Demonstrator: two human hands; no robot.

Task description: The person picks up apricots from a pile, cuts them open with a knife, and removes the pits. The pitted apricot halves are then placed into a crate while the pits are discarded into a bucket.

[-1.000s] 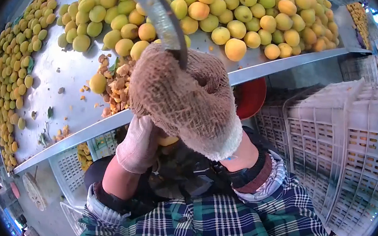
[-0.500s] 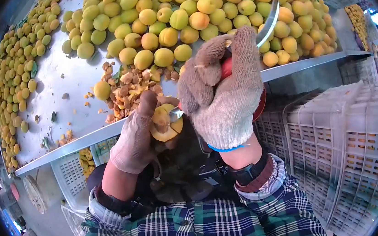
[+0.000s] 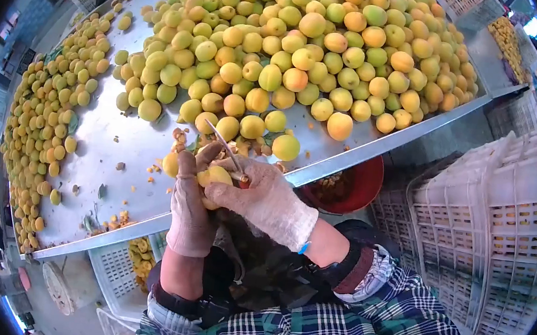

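My left hand, in a soiled knit glove, is closed around a yellow apricot just above the table's near edge. My gloved right hand grips a slim-bladed knife, with a bit of red handle showing between the fingers. Its blade points up and left, over the fruit. Right fingers and thumb press close against the apricot, partly covering it. Behind the hands lies a small heap of brown pits and scraps, largely hidden by them. Whole apricots sit just beyond.
A large pile of apricots covers the metal table, with another band of apricots on the left. Below its edge stand a red bucket and a white crate. Stacked crates rise at right.
My right hand has come down and turned, swinging the knife blade from upper right to upper left. Earlier the left hand's apricot showed a cut-open face. The view has tilted upward.
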